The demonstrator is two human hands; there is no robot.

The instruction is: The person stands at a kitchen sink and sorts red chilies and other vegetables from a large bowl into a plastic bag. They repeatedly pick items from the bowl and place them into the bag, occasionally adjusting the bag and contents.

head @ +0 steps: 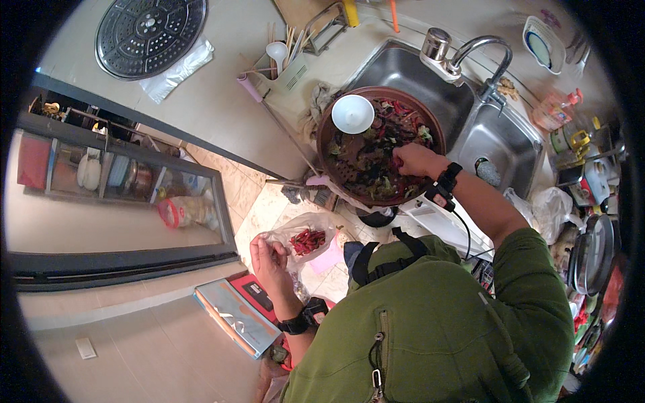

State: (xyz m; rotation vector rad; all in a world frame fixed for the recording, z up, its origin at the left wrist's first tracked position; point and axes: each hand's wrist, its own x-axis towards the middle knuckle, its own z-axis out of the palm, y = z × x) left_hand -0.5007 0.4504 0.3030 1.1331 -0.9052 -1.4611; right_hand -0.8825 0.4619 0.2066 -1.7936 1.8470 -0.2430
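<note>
My left hand (pixel 269 259) grips the edge of a clear plastic bag (pixel 307 227), which hangs over the floor. Inside the bag lies a heap of red chili peppers (pixel 307 242). My right hand (pixel 418 160) reaches into a brown plastic colander basket (pixel 326 169), fingers pinched together with something red, likely a chili pepper, at their tips. Wilted dark greens (pixel 368 169) and leaf scraps cover much of the perforated basket bottom. More red chili peppers (pixel 403 110) are scattered toward its far side. A white bowl (pixel 352 114) sits in the basket at the far left.
The basket overlaps a double steel sink (pixel 403 65) with a curved faucet (pixel 496 50). A round steel steamer plate (pixel 151 35) lies on the left counter (pixel 221 101). A pink-handled stick (pixel 282 126) leans by the basket. Bottles and bags crowd the right; a glass-panelled door (pixel 126 186) stands left.
</note>
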